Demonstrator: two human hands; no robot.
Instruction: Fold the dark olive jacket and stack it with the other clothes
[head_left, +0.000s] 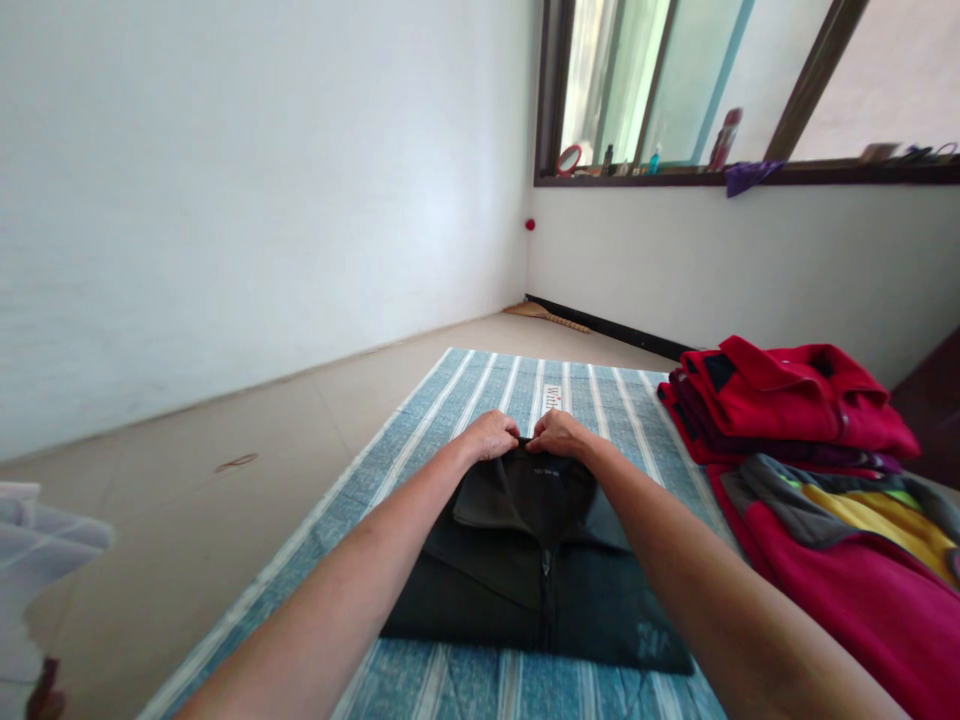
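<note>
A dark green zip-up jacket [540, 590] lies folded on a blue-and-white striped mat [480, 400]. Both my arms reach forward over it. My left hand [491, 435] is closed on the far left edge of the jacket's collar. My right hand [559, 433] is closed on the far right edge of the collar, right beside the left hand. The fingertips of both hands are curled under and hidden.
A stack of folded red garments [780, 400] sits on the mat to the right, with a red, grey and yellow garment [862, 540] nearer me. White cloth [37, 560] lies at the left edge. The window sill [750, 172] holds small bottles and a purple cloth.
</note>
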